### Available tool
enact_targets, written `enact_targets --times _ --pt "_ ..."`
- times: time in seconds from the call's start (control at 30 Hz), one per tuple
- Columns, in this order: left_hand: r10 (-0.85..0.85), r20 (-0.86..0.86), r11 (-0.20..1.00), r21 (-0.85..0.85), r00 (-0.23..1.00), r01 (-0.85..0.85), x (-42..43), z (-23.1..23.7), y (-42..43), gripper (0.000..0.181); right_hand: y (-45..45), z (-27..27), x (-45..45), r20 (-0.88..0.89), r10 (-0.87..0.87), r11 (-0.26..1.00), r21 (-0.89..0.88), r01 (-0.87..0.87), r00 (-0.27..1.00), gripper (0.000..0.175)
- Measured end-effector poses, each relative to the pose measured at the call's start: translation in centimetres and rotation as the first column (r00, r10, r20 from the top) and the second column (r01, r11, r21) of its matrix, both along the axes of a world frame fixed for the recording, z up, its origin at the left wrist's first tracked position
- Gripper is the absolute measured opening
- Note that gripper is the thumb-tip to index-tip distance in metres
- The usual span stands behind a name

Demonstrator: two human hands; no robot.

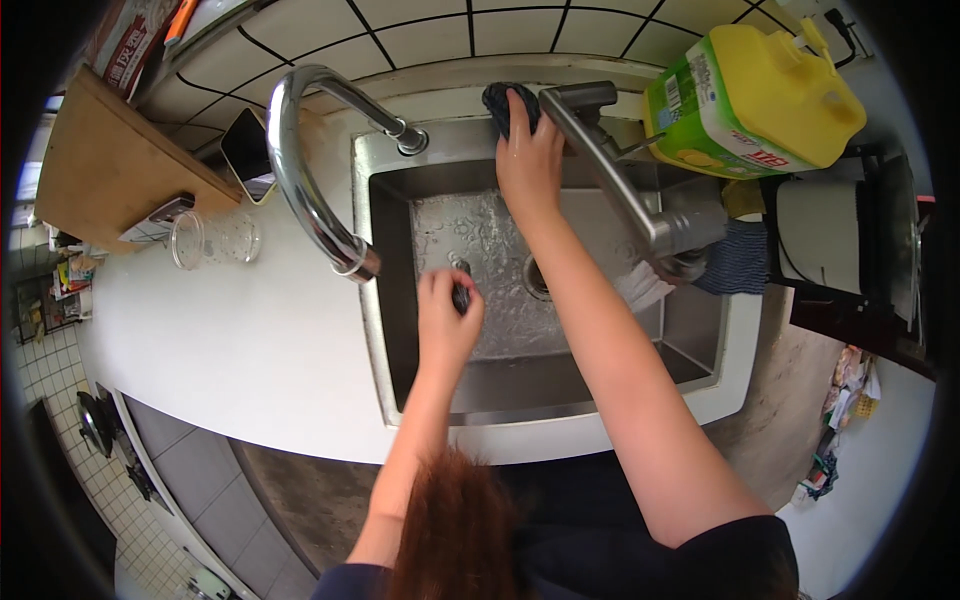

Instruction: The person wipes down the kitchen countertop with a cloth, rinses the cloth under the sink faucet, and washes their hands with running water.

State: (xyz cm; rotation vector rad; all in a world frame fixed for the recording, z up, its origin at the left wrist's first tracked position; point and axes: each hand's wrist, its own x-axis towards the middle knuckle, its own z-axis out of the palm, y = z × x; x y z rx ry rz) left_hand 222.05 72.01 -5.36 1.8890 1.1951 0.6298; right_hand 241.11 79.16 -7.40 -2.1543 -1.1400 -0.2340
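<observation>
My right hand [529, 161] rests on a dark, crumpled cloth or scourer [512, 107] at the sink's back rim, beside the base of the grey faucet [607, 157]. Over the left part of the stainless steel sink [480, 409], my left hand [450, 304] is closed around a small dark object [461, 297] whose kind cannot be told. Water lies over the basin floor around the drain [537, 279]. To the left of that hand the curved chrome faucet [300, 165] arches over the sink's left edge.
A yellow jug of detergent [787, 97] stands at the back right. A striped cloth [735, 259] hangs over the sink's right side, near a whitish cloth [643, 286]. On the left counter are a clear plastic cup [217, 238], a phone-like device [251, 157] and a wooden board [127, 165].
</observation>
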Motion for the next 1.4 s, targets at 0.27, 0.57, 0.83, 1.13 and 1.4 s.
enact_targets --times 0.27,0.57,0.83,1.13,1.4 --pt "0.003 -0.005 0.991 -0.133 1.000 -0.003 -3.6 0.8 -1.5 0.012 6.1 -3.6 -1.8 0.146 0.085 0.996 0.020 -0.089 0.986 0.026" --pt "-0.003 0.019 0.995 -0.096 1.000 0.004 -3.2 1.5 0.3 0.013 -2.4 -3.1 0.0 0.080 0.147 0.980 -0.144 -0.134 0.986 0.029" --pt "-0.048 0.067 0.986 -0.157 0.997 0.058 -2.3 1.1 -1.1 0.014 -1.9 -3.3 2.0 0.112 -0.035 0.943 -0.325 0.070 0.993 0.038" --pt "-0.070 0.057 0.985 -0.151 0.996 0.078 -2.9 0.7 -1.7 0.016 -11.8 -1.3 1.3 -0.464 0.027 0.956 -0.247 -0.159 0.885 0.041" --pt "-0.066 0.113 0.898 -0.427 0.991 0.108 -0.6 -2.0 -3.1 0.044 -18.7 -2.2 2.8 -0.630 -0.062 0.953 -0.268 -0.142 0.774 0.033"
